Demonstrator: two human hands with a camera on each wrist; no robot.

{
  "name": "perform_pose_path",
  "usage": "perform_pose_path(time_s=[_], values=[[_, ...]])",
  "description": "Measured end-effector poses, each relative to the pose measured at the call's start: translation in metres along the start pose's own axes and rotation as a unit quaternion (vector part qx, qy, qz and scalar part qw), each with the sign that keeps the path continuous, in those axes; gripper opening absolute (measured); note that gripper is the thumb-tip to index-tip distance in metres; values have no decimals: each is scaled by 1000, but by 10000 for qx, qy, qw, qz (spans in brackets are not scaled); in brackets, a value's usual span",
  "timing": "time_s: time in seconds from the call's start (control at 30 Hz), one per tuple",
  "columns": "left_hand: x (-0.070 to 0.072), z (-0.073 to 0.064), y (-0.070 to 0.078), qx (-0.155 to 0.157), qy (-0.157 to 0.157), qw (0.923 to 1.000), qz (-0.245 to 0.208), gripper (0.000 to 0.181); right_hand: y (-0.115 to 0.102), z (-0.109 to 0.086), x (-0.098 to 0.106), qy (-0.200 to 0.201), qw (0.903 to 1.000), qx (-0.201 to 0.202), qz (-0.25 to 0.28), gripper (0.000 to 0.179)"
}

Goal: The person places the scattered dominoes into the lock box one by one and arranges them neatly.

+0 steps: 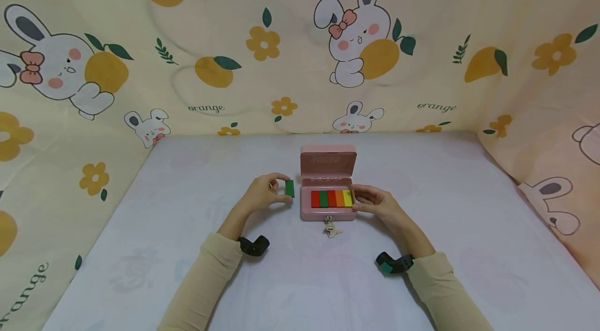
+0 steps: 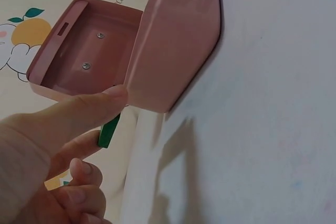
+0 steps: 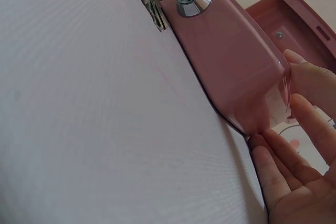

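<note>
A pink metal box (image 1: 307, 214) with its lid (image 1: 328, 163) raised stands on the table. A row of red, green, orange and yellow blocks (image 1: 332, 198) lies inside. Just left of the box, my left hand (image 1: 262, 193) pinches a green block (image 1: 289, 188) between thumb and fingers. This green block (image 2: 108, 131) is partly hidden by the thumb in the left wrist view. At the box's right side is my right hand (image 1: 380, 205). Its fingertips (image 3: 262, 153) touch the box's end wall and rim, with the fingers fairly straight.
Keys (image 1: 330, 229) hang from the lock (image 3: 193, 1) on the box's front. A white cloth (image 1: 290, 284) covers the table. Behind and at both sides rises a printed curtain (image 1: 290, 81) with rabbits and oranges. Each wrist wears a black band (image 1: 254, 246).
</note>
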State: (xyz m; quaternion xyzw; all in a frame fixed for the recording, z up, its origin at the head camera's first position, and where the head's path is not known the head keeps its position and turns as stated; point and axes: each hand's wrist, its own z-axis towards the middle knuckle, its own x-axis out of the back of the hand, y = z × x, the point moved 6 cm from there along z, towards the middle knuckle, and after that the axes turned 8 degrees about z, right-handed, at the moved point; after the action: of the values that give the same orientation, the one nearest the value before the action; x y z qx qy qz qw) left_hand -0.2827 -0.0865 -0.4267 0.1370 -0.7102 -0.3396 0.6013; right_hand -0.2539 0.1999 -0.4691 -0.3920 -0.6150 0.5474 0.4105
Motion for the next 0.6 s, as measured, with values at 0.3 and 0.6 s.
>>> perform_pose_path(time_s=[0.3, 0.6], values=[[1, -1, 7, -7, -31, 10000, -31, 51, 1, 2, 1, 47, 10000, -72, -46, 61], [1, 0, 12, -82, -67, 9999, -12, 52, -1, 1, 0, 94, 9999, -107, -65, 62]])
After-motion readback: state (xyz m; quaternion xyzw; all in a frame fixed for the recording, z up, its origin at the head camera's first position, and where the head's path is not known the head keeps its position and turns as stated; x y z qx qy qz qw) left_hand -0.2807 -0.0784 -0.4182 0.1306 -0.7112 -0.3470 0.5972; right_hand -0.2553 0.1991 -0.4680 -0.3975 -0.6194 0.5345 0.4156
